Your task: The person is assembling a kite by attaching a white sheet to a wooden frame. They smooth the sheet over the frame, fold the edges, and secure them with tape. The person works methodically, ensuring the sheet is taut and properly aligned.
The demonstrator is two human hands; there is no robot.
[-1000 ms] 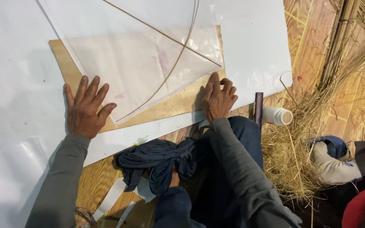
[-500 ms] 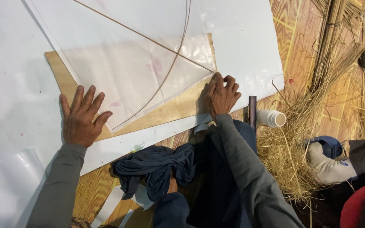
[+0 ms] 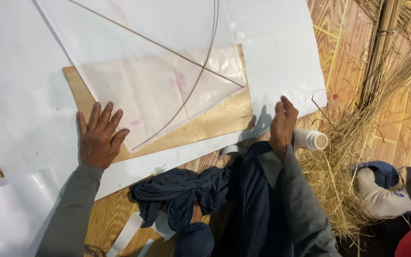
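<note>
The kite [image 3: 158, 71], a thin translucent sheet stretched over two slim sticks, one straight and one bowed, lies flat on a plywood board [image 3: 215, 123] that rests on white paper [image 3: 20, 95] spread over the floor. It looks very light and flimsy: the skin would likely crease or tear under a hard pinch, and the sticks seem springy but easy to snap. The safest hold is probably along a stick or where the two cross, not on the bare sheet.

The left hand [image 3: 98, 138] lies flat with fingers spread, palm down at the board's left edge, fingertips touching or just short of the kite's near-left edge. The kite stretches up and to the right from it. The right hand [image 3: 281, 124] is raised on edge with fingers close together and loosely curled, holding nothing, over the paper just right of the board's near-right corner; the kite lies to its left and farther away. A white tube [image 3: 310, 140] sits just right of that hand, beside straw [image 3: 338, 181]. Dark cloth [image 3: 181, 190] is bunched nearer, between the arms.
</note>
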